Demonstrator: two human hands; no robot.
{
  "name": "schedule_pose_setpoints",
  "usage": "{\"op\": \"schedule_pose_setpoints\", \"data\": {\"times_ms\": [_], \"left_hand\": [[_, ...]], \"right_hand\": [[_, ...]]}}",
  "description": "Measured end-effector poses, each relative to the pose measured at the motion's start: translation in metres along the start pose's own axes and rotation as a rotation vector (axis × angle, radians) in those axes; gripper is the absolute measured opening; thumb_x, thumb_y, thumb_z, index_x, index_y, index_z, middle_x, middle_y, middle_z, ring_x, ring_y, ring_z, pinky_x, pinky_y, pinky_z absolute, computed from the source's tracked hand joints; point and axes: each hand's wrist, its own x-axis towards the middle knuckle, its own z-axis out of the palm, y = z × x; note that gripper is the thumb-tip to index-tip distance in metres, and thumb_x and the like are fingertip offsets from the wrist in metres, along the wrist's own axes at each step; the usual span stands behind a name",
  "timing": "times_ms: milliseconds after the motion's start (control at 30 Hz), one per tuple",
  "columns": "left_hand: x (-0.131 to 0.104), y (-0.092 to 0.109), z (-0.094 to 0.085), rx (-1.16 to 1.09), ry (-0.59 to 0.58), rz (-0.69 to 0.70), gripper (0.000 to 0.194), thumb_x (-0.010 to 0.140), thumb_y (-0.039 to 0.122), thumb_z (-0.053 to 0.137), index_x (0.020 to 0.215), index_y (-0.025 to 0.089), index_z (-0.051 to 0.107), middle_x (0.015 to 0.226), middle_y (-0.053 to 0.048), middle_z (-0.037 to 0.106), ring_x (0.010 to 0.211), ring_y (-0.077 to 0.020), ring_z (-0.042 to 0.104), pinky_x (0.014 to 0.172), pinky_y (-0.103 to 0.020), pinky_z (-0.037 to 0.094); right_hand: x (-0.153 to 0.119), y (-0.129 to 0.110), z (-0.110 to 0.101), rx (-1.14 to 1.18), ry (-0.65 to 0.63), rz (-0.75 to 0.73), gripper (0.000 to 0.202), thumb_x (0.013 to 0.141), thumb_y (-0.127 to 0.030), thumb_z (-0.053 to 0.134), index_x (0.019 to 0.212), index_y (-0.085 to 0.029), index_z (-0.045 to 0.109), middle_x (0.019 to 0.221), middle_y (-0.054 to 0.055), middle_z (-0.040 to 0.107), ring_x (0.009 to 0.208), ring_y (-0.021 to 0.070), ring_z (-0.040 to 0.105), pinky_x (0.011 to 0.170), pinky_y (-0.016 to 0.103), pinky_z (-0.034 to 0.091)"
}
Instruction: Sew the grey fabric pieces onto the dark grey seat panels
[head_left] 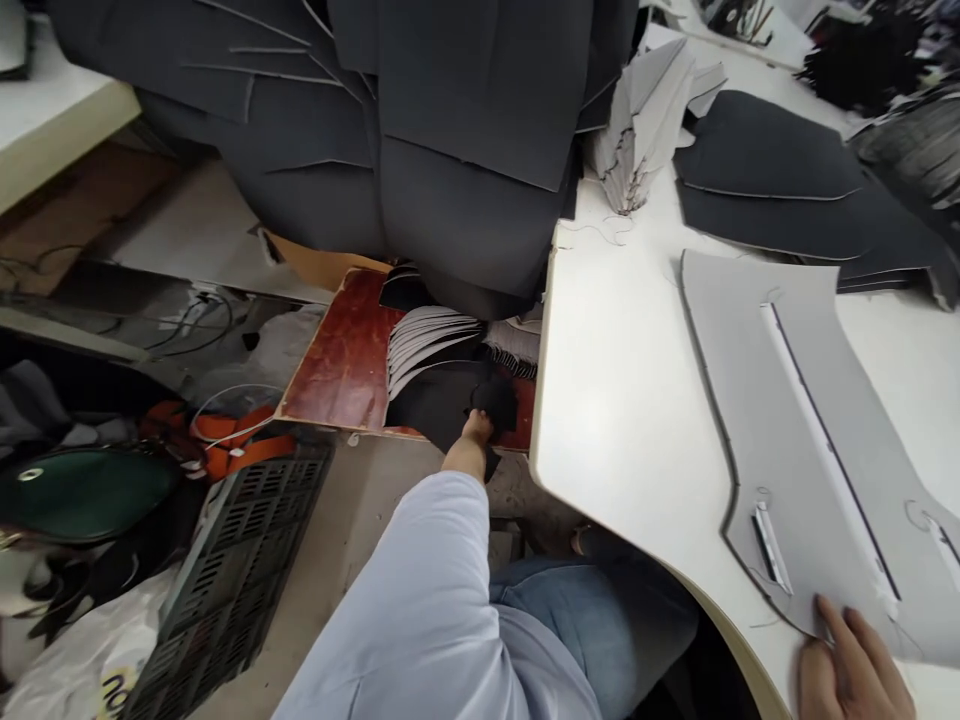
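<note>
My left hand reaches down to a low red-brown board, its fingers closed on the edge of a black fabric piece. Behind that piece lies a fanned stack of black pieces with light grey undersides. My right hand rests at the lower right with its fingers apart, the fingertips on the near edge of a large grey panel. The panel lies flat on the white table and has a long white strip with a dark edge and a shorter slit with loose threads.
Large dark sheets hang over the far side of the board. Folded light pieces and dark panels lie on the table's far part. At the lower left stand a dark slatted crate and a green bag.
</note>
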Motion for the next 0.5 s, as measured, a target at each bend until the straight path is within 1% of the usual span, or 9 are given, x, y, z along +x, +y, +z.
{"op": "schedule_pose_setpoints", "data": {"times_ms": [67,133,233,333,433,500], "left_hand": [[-0.006,-0.005,0.008,0.002,0.002,0.010,0.035,0.093,0.035,0.062,0.123,0.016,0.058,0.127,-0.011,0.058,0.114,-0.0248,0.058,0.096,-0.047,0.052],[-0.014,-0.012,0.015,0.000,0.003,-0.006,0.034,0.093,0.035,0.061,0.122,0.017,0.058,0.126,-0.011,0.058,0.113,-0.0244,0.058,0.095,-0.047,0.052],[-0.027,-0.024,0.019,-0.005,0.031,-0.081,0.036,0.094,0.036,0.061,0.124,0.016,0.057,0.129,-0.011,0.057,0.115,-0.0247,0.057,0.097,-0.048,0.051],[-0.029,-0.036,0.014,-0.024,0.080,-0.210,0.040,0.094,0.037,0.061,0.127,0.016,0.055,0.132,-0.011,0.054,0.117,-0.0256,0.056,0.098,-0.049,0.050],[-0.020,-0.048,0.005,-0.062,0.118,-0.380,0.041,0.094,0.038,0.061,0.129,0.017,0.054,0.132,-0.011,0.054,0.116,-0.0253,0.057,0.097,-0.047,0.051],[-0.014,-0.055,0.002,-0.083,0.139,-0.512,0.044,0.094,0.039,0.060,0.131,0.017,0.052,0.135,-0.012,0.052,0.118,-0.0262,0.055,0.098,-0.049,0.050]], "right_hand": [[0.000,0.000,0.000,0.023,0.016,-0.014,0.048,0.091,-0.033,0.042,0.136,-0.024,0.058,0.148,0.011,0.048,0.134,0.0425,0.045,0.105,0.062,0.043],[0.000,-0.004,-0.002,0.057,0.025,-0.008,0.049,0.091,-0.034,0.040,0.135,-0.021,0.059,0.148,0.012,0.048,0.135,0.0423,0.043,0.108,0.063,0.039],[-0.001,-0.010,-0.005,0.086,0.006,0.007,0.052,0.090,-0.037,0.038,0.134,-0.016,0.059,0.149,0.013,0.046,0.138,0.0407,0.039,0.114,0.059,0.034],[-0.001,-0.010,-0.004,0.102,0.006,0.002,0.055,0.090,-0.040,0.037,0.133,-0.015,0.060,0.149,0.012,0.046,0.139,0.0389,0.039,0.116,0.055,0.032],[-0.003,-0.006,-0.001,0.088,-0.001,0.026,0.053,0.090,-0.040,0.037,0.134,-0.019,0.059,0.150,0.009,0.046,0.139,0.0385,0.040,0.115,0.057,0.033],[-0.004,-0.006,0.001,0.069,0.014,0.044,0.052,0.091,-0.039,0.038,0.135,-0.022,0.058,0.150,0.007,0.045,0.138,0.0384,0.040,0.114,0.058,0.034]]}}
